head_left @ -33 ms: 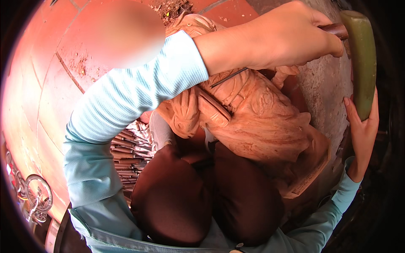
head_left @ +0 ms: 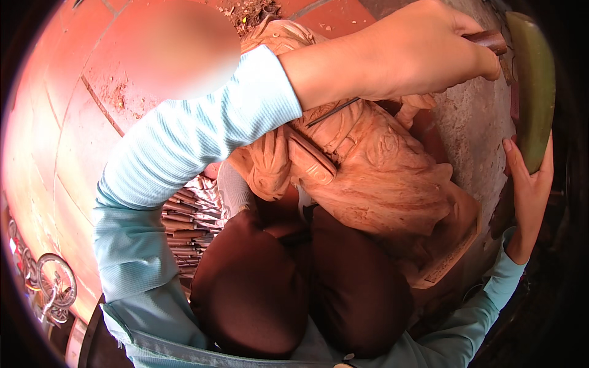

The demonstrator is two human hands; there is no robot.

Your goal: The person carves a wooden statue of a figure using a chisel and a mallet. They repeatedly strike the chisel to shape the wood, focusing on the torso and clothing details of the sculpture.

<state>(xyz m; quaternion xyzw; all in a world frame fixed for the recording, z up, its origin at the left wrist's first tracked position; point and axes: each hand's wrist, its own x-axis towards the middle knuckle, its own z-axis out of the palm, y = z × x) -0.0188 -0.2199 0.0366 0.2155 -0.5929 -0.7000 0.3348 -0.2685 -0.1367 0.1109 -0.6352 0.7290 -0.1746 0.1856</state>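
Observation:
A carved reddish-brown wooden figure (head_left: 383, 165) lies across the space in front of my knees, with folds cut into its surface. My left hand (head_left: 408, 55) is closed round a chisel; its brown handle end (head_left: 489, 42) sticks out on the right and its thin dark blade (head_left: 333, 112) shows below my wrist. The blade's tip rests at or just above the carved folds. At the far right my right hand (head_left: 529, 178) grips the lower end of a long green mallet (head_left: 532, 86), held upright. A small gap separates the mallet from the chisel's handle end.
Several wooden-handled tools (head_left: 184, 227) lie in a row beside my left knee. Wood chips (head_left: 251, 15) are heaped on the red tiled floor (head_left: 67, 122) beyond the figure. A grey slab (head_left: 472, 122) runs along the right. A bicycle (head_left: 56, 282) stands far left.
The green mallet has moved slightly right, away from the chisel's handle end, leaving a gap. My left hand and the carving stay nearly in place.

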